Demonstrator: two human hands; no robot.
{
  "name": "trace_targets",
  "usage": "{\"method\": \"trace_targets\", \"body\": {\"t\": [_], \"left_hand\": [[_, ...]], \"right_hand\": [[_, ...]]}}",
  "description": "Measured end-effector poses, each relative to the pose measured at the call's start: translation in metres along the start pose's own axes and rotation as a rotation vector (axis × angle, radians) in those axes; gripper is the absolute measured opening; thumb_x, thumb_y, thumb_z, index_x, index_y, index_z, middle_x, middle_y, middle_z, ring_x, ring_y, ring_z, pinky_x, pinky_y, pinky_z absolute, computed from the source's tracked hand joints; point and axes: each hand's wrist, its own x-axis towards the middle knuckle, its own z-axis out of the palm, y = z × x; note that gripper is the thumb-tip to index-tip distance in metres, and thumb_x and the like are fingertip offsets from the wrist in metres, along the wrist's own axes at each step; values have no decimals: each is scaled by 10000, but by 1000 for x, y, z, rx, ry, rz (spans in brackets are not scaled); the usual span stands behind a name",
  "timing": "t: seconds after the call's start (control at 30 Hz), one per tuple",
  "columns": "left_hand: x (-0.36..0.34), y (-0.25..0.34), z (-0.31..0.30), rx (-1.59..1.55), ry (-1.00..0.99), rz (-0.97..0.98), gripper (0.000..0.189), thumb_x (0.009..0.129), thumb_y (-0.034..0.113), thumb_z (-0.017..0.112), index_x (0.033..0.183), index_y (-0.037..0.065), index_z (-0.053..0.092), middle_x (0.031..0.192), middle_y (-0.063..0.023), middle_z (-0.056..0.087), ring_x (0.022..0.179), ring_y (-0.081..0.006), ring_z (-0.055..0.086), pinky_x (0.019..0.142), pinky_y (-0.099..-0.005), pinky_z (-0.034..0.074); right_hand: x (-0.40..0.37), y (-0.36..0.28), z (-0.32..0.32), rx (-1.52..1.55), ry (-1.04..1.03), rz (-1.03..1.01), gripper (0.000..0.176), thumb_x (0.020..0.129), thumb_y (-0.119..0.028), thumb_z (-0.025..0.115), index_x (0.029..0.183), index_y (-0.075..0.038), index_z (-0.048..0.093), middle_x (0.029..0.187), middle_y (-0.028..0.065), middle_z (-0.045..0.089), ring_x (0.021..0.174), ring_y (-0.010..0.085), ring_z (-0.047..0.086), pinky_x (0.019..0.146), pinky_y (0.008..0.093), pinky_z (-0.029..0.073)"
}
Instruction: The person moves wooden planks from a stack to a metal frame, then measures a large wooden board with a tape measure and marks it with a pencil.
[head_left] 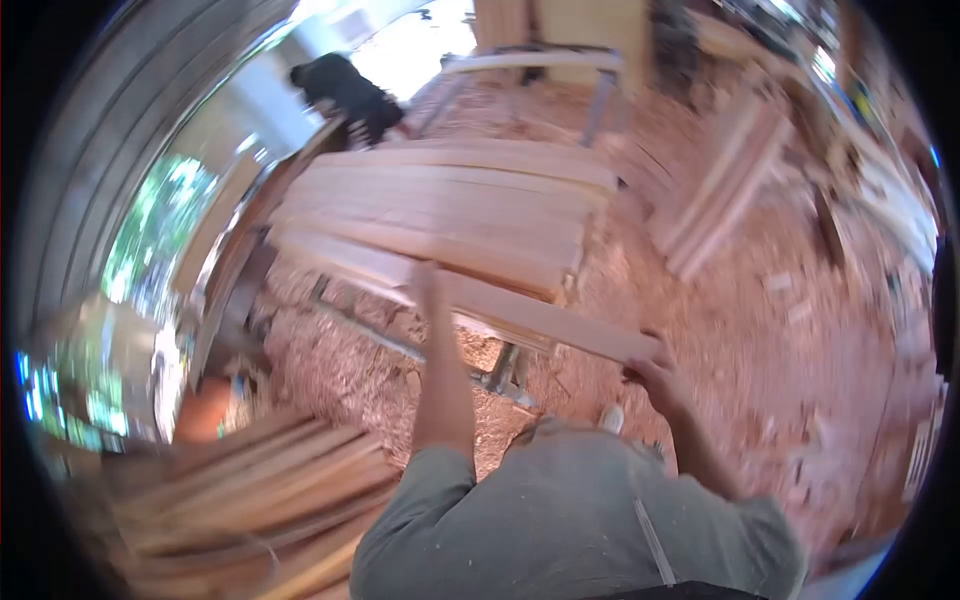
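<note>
A pale wooden board (560,322) lies slantwise in front of me, its far-left part at a stack of wide planks (440,210). My right hand (652,370) is closed around the board's near right end. My left hand (430,285) is at the board's left part, against its edge; motion blur smears its fingers, so their grip is not clear. The stack rests on a metal stand (505,370), partly hidden under the planks.
Long boards (250,490) are piled at lower left. More boards (725,180) lie on the shaving-covered floor at upper right. A person in dark clothes (350,92) bends beyond the stack. A metal trestle (535,62) stands at the back, an orange object (203,408) at left.
</note>
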Motion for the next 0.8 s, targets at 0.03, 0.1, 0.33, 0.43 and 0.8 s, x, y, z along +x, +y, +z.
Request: {"method": "trace_targets", "body": {"t": [0.03,0.1,0.33,0.43,0.8], "left_hand": [[19,-25,2,473,-205,132,323,946,287,417,1105,84,611,1031,-106,649,1007,-320,595,1062,-557,258],[51,48,-70,224,-294,-67,281,877,212,518,1087,74,645,1032,-128,660,980,-300,615,975,-508,385],[160,-39,-84,441,-494,-97,396,893,297,506,1158,26,622,1128,-177,639,1107,-301,589,900,-496,481],[180,-36,-94,609,-483,-32,417,903,314,496,1176,22,614,1154,-187,628,1126,-312,578,915,-495,476],[84,161,-85,454,-768,305,656,981,467,357,1361,-62,429,1481,-243,320,1380,-380,288,1156,-416,194]], "right_hand": [[6,0,15,-1,-17,5,704,836,-101,630,1417,-32,238,1110,116,545,907,182,586,760,318,518],[29,2,37,-235,-83,-101,789,834,-128,655,1447,-28,168,1127,132,561,946,195,583,810,310,501],[87,-8,126,-618,-141,-130,893,833,-280,666,1417,105,111,1215,301,510,1133,344,520,1014,377,393],[94,10,127,-688,-33,-105,831,855,-315,633,1417,94,178,1241,301,511,1169,348,513,1017,380,392],[41,86,4,-315,-164,211,795,864,-362,584,1454,47,243,1283,218,559,1178,298,545,977,368,421]]}}
